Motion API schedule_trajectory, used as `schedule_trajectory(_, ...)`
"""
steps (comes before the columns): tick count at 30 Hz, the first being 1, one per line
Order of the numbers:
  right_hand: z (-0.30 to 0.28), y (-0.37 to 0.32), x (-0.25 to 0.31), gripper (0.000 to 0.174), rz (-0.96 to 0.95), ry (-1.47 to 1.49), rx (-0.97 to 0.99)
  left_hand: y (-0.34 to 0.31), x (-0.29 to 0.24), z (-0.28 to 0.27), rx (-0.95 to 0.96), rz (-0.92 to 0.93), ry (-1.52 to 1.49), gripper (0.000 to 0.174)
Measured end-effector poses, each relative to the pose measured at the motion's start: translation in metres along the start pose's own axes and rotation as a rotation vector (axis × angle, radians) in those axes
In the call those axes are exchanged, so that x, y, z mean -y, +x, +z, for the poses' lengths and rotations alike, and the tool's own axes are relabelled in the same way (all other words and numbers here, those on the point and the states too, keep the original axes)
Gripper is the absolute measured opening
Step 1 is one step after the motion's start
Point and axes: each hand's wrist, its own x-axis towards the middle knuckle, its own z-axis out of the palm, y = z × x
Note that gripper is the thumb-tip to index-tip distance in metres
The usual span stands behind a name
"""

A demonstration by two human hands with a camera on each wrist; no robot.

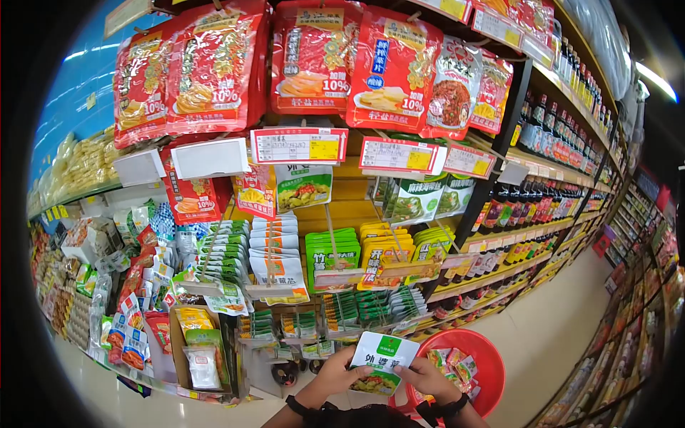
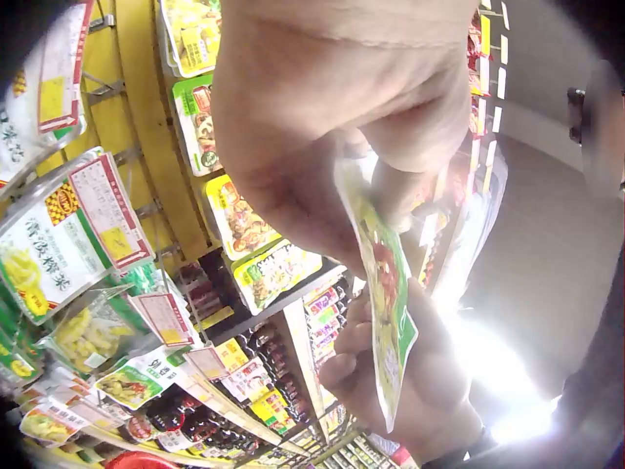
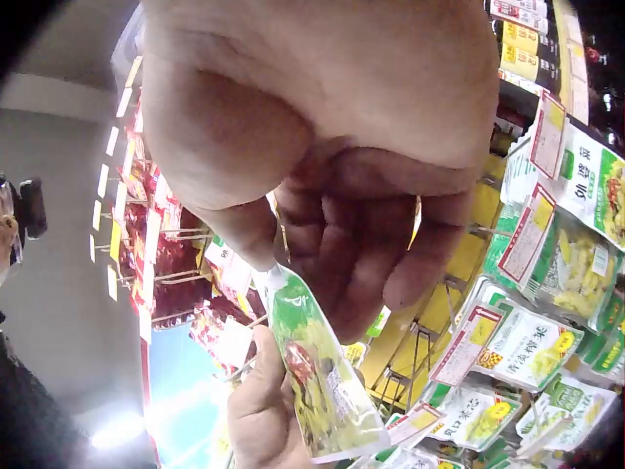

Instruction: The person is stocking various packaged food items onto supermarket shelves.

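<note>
A white and green food packet (image 1: 386, 362) with a picture of chopped vegetables on its lower half is held upright at the bottom of the head view, in front of the body. The left hand (image 1: 334, 376) pinches one side of it, thumb over the printed face. On the opposite edge, the right hand (image 1: 432, 380) grips it the same way. Seen nearly edge-on in the left wrist view, the packet (image 2: 386, 293) spans between both hands. The right wrist view shows its printed side (image 3: 317, 376), fingers of the right hand (image 3: 322, 137) behind it.
A red tub (image 1: 494, 371) with several small packets stands on the floor just right of the hands. Ahead rises a rack of hanging packets, large red pouches (image 1: 314, 60) on top, green ones (image 1: 332, 250) lower. Bottle shelves (image 1: 556, 143) run along the right; a cardboard box (image 1: 182, 357) sits at left.
</note>
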Motion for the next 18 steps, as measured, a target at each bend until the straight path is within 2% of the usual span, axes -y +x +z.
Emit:
schedule_trajectory(2,0.001,-0.004,0.007,0.030,0.026,-0.008,0.003,0.002,0.001,-0.001,0.025,0.012,-0.015,0.041)
schedule_trajectory(6,0.004,-0.007,0.008,0.029,-0.091,-0.004,0.001,0.003,-0.002,-0.002,0.090,0.061,-0.047,0.045)
schedule_trajectory(9,0.005,-0.009,0.001,0.029,-0.070,0.006,-0.025,0.004,-0.006,-0.003,0.107,0.036,-0.107,0.047)
schedule_trajectory(15,0.024,-0.003,0.006,0.030,-0.034,0.154,-0.188,0.007,-0.013,-0.013,0.120,-0.059,-0.172,0.043)
schedule_trajectory(18,0.031,0.004,0.000,0.030,-0.060,0.185,-0.265,0.004,-0.013,-0.023,0.158,-0.049,-0.142,0.043)
